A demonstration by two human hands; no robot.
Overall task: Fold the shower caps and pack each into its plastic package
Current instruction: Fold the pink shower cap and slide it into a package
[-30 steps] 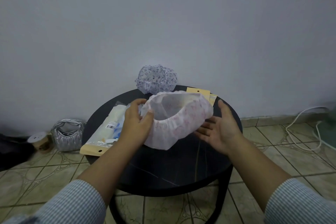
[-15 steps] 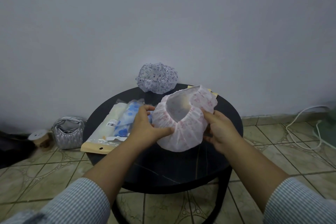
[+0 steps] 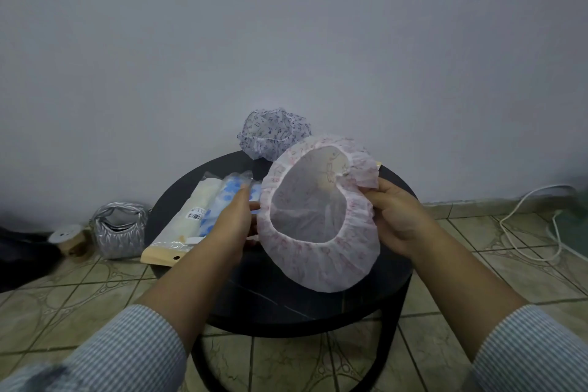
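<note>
A pink-patterned white shower cap [image 3: 321, 261] hangs above the round black table [image 3: 280, 305], its elastic opening turned toward me. My right hand [image 3: 399, 219] pinches the cap's right rim. My left hand [image 3: 234, 223] grips its left rim, fingers partly hidden behind the fabric. A purple-patterned shower cap [image 3: 270, 132] sits puffed up at the table's far edge. Two plastic packages lie at the table's left: one with a cream cap [image 3: 187, 219] and one with a blue-flowered cap [image 3: 222, 200].
A silver quilted bag [image 3: 119, 229] and a tape roll [image 3: 68, 237] stand on the tiled floor at left by the wall. A white cable [image 3: 528, 226] loops over the floor at right. A yellow card edge [image 3: 378, 164] peeks out behind the held cap.
The cap's opening has been turned toward me and stretched wider. My right hand went from open beneath the cap to gripping its rim, and both hands moved apart.
</note>
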